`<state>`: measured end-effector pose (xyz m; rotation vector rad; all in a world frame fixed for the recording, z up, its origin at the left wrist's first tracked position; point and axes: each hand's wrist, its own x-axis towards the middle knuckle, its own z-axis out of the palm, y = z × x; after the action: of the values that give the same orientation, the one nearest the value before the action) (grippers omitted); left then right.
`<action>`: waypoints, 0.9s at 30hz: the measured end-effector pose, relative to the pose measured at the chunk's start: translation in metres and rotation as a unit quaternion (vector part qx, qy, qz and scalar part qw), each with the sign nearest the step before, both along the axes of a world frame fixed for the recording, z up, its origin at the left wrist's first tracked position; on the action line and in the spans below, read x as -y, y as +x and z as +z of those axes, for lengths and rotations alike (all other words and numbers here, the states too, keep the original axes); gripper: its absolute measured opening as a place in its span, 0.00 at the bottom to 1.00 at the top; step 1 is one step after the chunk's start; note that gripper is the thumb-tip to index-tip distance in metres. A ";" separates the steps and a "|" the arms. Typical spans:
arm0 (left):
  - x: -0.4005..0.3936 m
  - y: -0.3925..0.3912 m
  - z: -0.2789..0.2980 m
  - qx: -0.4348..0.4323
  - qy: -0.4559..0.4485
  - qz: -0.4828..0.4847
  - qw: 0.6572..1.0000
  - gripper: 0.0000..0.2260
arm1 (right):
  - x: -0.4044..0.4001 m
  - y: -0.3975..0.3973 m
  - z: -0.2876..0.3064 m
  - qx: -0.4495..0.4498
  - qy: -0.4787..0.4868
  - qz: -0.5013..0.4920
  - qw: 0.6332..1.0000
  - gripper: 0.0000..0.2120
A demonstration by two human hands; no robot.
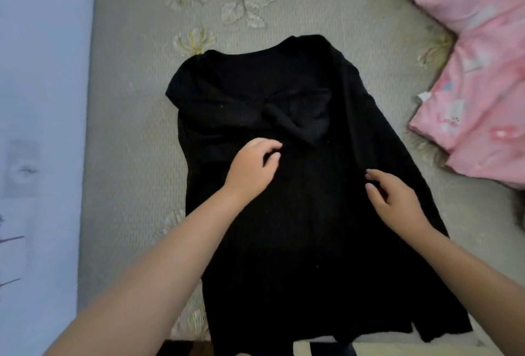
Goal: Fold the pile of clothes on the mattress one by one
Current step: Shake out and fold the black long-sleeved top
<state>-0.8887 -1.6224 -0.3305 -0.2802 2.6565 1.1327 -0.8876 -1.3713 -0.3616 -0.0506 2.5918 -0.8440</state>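
A black long garment [284, 227] lies spread flat on the grey flowered mattress [136, 99], neck end far from me, hem hanging over the near edge. Its left sleeve is folded across the chest. My left hand [252, 165] hovers over the garment's middle with fingers loosely curled, holding nothing that I can see. My right hand [392, 199] rests at the garment's right side, fingers bent near the fold of the right sleeve; whether it pinches cloth is unclear.
Pink patterned bedding [477, 77] is heaped at the right of the mattress, close to the garment's right sleeve. A pale blue wall [39, 99] runs along the left edge. Bare mattress lies beyond the collar and to the left.
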 end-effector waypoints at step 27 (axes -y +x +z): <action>0.155 0.033 -0.052 0.015 -0.283 -0.117 0.952 0.11 | 0.033 -0.036 -0.019 0.037 0.084 -0.365 0.926 0.28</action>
<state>-0.8560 -1.7772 -0.3823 -0.0696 2.8344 0.2773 -0.9235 -1.4042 -0.3808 1.0287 2.5951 -0.8158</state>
